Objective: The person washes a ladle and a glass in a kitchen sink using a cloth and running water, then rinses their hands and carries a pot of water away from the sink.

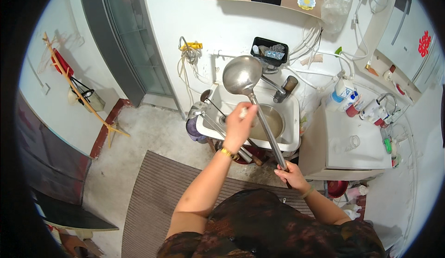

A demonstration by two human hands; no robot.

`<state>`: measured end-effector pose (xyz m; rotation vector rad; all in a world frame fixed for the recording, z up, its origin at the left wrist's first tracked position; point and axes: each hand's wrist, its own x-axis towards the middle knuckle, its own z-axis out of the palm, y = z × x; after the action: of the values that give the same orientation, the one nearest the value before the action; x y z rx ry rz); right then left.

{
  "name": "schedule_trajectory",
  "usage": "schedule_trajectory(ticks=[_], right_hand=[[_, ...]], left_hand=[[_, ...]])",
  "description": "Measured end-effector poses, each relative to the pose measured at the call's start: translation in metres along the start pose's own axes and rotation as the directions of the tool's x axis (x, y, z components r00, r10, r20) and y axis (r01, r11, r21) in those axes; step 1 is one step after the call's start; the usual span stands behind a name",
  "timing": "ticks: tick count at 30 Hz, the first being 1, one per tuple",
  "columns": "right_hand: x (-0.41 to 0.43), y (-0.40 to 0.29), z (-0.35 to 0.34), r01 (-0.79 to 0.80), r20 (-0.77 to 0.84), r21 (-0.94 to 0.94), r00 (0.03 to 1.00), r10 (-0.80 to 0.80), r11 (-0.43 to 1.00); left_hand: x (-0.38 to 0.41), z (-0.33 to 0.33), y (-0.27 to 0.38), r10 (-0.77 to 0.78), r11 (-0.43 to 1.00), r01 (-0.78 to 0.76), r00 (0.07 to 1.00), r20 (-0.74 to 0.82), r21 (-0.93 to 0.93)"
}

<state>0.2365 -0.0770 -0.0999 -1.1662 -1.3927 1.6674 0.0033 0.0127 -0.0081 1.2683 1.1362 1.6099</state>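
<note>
My right hand (292,176) grips the lower end of a large metal ladle (242,74), whose long handle slants up to the left over the sink (293,122). The ladle's rounded bowl is above the back of the sink. My left hand (240,123) is beside the upper handle, its fingers curled around a small pale thing (243,112). That hand is blurred, and most of the pale thing is hidden. Other long-handled utensils rest across the sink's left side, among them a metal ladle (197,109) and a dark ladle (205,95). A round basin (282,117) of cloudy water sits in the sink.
A faucet (273,85) reaches over the sink's back rim. A black plastic basket (270,51) hangs behind it. To the right, a white-topped washing machine (358,143) bears a glass jar (354,142) and bottles. A ribbed mat (156,202) lies underfoot.
</note>
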Motion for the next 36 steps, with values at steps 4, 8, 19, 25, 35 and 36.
schedule_trajectory(ticks=[4,8,19,25,35,36], right_hand=[[-0.009,-0.005,-0.004,-0.084,-0.010,-0.040,0.996,0.084,0.996],[-0.011,0.001,-0.009,-0.099,-0.018,-0.126,0.995,0.097,0.987],[-0.012,-0.025,-0.007,-0.050,-0.066,-0.493,0.998,0.020,0.869],[-0.027,-0.026,-0.013,-0.100,0.014,-0.394,0.993,0.115,0.914],[-0.025,-0.052,-0.013,-0.201,0.161,0.060,0.969,0.189,0.978],[-0.022,-0.055,-0.011,-0.184,0.123,-0.004,0.975,0.183,0.983]], left_hand=[[-0.006,-0.044,0.027,0.524,0.851,-0.486,0.812,-0.257,0.200],[0.019,-0.042,0.057,0.735,0.505,-0.720,0.648,0.201,0.477],[0.095,-0.038,0.046,0.439,0.248,-0.748,0.654,0.616,0.616],[0.131,-0.075,0.044,-0.235,0.946,0.083,0.839,0.491,0.312],[0.079,-0.053,0.009,0.331,0.936,-0.332,0.943,-0.027,-0.122],[0.080,-0.048,0.008,0.377,0.910,-0.394,0.916,-0.135,-0.128]])
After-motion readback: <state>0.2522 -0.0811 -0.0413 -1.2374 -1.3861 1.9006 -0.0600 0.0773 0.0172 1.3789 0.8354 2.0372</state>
